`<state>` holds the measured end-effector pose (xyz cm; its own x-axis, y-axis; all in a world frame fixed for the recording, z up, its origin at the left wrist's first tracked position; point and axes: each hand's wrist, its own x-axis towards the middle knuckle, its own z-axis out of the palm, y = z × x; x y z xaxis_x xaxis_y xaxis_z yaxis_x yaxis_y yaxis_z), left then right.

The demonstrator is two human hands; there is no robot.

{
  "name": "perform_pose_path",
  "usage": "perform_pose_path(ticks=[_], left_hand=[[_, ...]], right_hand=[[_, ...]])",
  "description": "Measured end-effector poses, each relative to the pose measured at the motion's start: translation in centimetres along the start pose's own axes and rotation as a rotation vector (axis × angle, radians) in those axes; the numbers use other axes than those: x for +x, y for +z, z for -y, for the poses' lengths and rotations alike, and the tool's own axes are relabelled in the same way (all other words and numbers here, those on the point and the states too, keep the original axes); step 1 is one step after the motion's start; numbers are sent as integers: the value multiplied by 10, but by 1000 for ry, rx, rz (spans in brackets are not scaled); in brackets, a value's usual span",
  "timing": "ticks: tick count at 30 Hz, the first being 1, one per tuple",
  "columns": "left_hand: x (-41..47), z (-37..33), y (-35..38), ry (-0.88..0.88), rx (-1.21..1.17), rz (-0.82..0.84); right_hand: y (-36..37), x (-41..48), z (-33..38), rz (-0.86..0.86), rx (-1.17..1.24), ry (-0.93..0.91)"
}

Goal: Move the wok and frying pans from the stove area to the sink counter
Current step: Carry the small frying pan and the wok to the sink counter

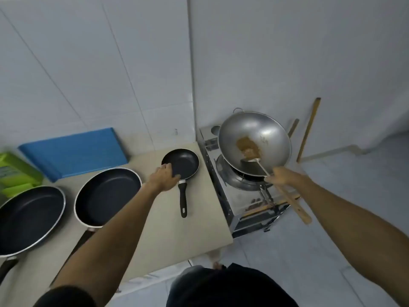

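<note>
A silver wok [265, 134] sits tilted on the steel gas stove [241, 198] at the right, with a wooden-handled spatula [294, 204] lying in it. My right hand [283, 176] is closed around the spatula's shaft at the wok's near rim. A small black frying pan [183, 161] rests on the beige counter [168, 235] beside the stove, handle toward me. My left hand [162, 177] grips its near-left rim. Two larger black frying pans, one in the middle [106, 196] and one at the far left [28, 218], lie on the counter.
A blue cutting board [75, 149] leans on the tiled wall behind the pans. A green box [15, 173] stands at the far left. Two wooden sticks [308, 129] lean on the wall right of the stove. Tiled floor lies below the counter's right edge.
</note>
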<state>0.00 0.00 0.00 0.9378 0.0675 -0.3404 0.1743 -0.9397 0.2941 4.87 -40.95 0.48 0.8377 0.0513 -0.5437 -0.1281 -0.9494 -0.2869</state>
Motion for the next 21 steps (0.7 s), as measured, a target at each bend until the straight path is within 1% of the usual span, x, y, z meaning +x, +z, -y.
perform_pose_path(ticks=[2,5,8,15,18,21], left_hand=[[1,4,12,-26,-15,51],[5,12,37,-64,-30,130],[12,13,56,-97,-82,160],[34,8,105,-219,-272,230],[47,6,125,-279,-358,228],[60,2,141,-376,-471,178]], right_hand=[[6,2,-8,24,23,33],[17,6,-21,50,-18,127],[24,11,-29,6,-35,194],[46,25,-49,-64,-74,241],[52,33,-57,-101,-79,263],[57,42,-66,-138,-71,265]])
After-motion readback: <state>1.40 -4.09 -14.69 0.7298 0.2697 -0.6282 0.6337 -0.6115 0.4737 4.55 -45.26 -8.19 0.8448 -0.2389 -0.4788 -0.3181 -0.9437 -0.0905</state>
